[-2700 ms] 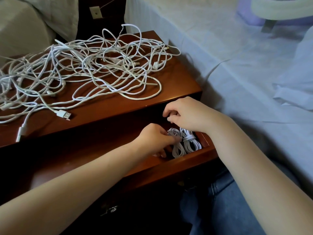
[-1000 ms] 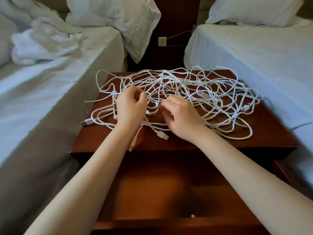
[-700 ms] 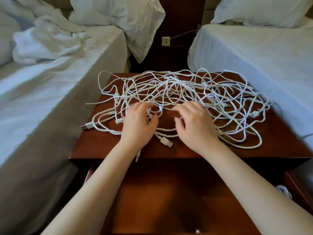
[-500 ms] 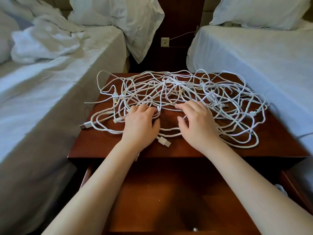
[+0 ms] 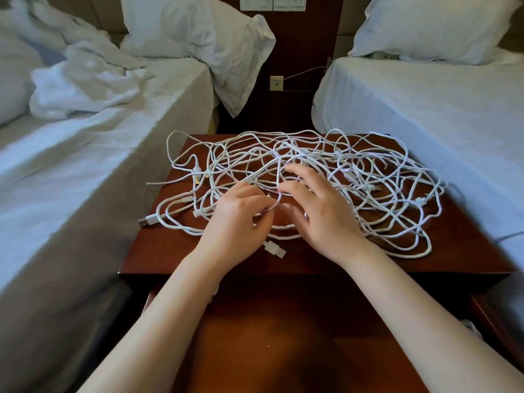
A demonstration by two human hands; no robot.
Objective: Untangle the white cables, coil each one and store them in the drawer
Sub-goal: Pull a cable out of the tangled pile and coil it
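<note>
A tangle of white cables (image 5: 368,177) covers the top of the dark wooden nightstand (image 5: 158,253). My left hand (image 5: 238,225) is over the near middle of the tangle, fingers curled, pinching a loop of white cable that rises between both hands. My right hand (image 5: 320,211) hovers beside it with fingers spread and slightly bent over the strands, gripping nothing. A white USB plug (image 5: 275,248) lies below my left hand, another USB plug (image 5: 149,220) at the left edge. The open drawer (image 5: 283,336) is below my forearms; a bit of coiled cable (image 5: 472,329) shows at its right.
Beds with white sheets flank the nightstand, the left bed (image 5: 71,171) with a rumpled duvet, the right bed (image 5: 425,114) smooth. Pillows (image 5: 195,32) lean at the headboard. A wall socket (image 5: 276,83) with a thin wire sits behind the nightstand.
Both hands left the coiled cables in the drawer and came up to the tangle. In the last half second my left hand curled onto a loop and lifted it; my right fingers spread.
</note>
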